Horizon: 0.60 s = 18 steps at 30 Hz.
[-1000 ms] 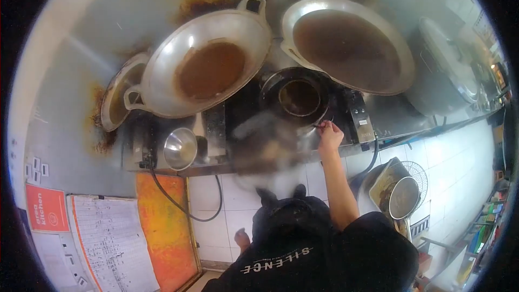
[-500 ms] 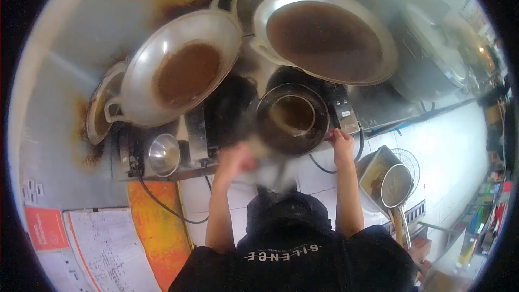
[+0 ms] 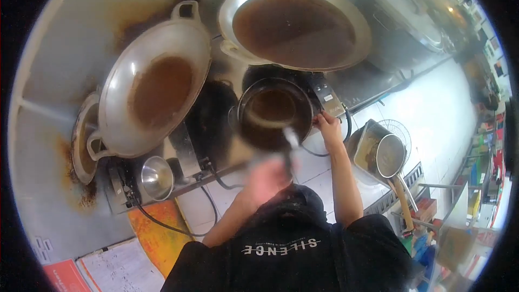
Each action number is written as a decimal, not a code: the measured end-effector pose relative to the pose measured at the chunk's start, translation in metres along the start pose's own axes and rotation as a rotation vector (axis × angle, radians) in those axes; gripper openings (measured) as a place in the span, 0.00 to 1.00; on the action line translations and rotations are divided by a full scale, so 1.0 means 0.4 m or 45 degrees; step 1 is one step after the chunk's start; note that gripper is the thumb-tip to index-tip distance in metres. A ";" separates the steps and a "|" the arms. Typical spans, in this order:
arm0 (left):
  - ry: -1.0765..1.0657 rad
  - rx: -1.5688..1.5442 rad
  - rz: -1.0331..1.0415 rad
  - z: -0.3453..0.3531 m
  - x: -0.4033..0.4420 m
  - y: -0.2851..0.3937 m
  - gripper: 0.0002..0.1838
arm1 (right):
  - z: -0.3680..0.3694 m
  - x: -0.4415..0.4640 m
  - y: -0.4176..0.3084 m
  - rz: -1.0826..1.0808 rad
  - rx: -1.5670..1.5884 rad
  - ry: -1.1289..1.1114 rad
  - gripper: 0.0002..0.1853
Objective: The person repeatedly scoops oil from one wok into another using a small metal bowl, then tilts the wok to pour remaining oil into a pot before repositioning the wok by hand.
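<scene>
A dark metal pot (image 3: 306,116) holding brown liquid (image 3: 273,105) is on the cooktop in front of me. At the pot's right side, my right hand (image 3: 328,125) grips its edge or a small handle there; the fingers are closed. My left hand (image 3: 266,177) is smeared by motion, below the pot and close to my chest. It appears closed on a blurred utensil (image 3: 292,139) with a pale tip that reaches toward the pot's near rim. What kind of utensil this is cannot be made out.
A wide wok (image 3: 359,19) full of brown liquid stands behind the pot; a tilted wok (image 3: 116,94) with some brown liquid is at left. A small metal bowl (image 3: 157,178) sits near the front edge. A saucepan (image 3: 390,155) rests over a container (image 3: 359,143) at right.
My left hand has moved right and nearer my body, and a pale-tipped utensil now shows by it. My right hand stays on the pot. The whole view has turned slightly.
</scene>
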<state>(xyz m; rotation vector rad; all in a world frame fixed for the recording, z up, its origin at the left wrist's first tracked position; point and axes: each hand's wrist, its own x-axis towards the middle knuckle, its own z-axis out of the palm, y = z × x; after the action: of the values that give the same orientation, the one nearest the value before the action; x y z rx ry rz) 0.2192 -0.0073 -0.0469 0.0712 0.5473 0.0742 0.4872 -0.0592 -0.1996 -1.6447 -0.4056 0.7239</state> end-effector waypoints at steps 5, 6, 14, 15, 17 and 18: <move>0.098 0.141 0.092 -0.051 0.038 -0.028 0.10 | 0.083 -0.255 -0.164 0.008 -0.429 0.082 0.19; 0.100 0.139 0.076 -0.062 0.048 -0.032 0.10 | 0.102 -0.314 -0.218 0.313 -0.212 -0.122 0.19; -0.204 1.032 -0.089 -0.208 0.008 -0.016 0.15 | 0.118 -0.416 -0.294 0.257 -0.589 -0.593 0.17; -0.293 1.267 -0.050 -0.237 0.004 -0.008 0.16 | 0.104 -0.422 -0.304 0.281 -0.696 -0.595 0.16; -0.210 1.329 0.050 -0.305 -0.011 -0.003 0.16 | 0.067 -0.442 -0.261 0.024 -0.872 -0.440 0.15; -0.107 1.375 0.149 -0.335 -0.023 0.000 0.16 | 0.050 -0.450 -0.235 -0.222 -1.039 -0.297 0.16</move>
<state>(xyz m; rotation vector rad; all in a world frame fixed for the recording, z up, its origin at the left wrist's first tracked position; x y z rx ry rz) 0.1413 -0.0016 -0.1562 1.1538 0.4468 -0.1183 0.3525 -0.1375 -0.0680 -2.2431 -1.1060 0.6555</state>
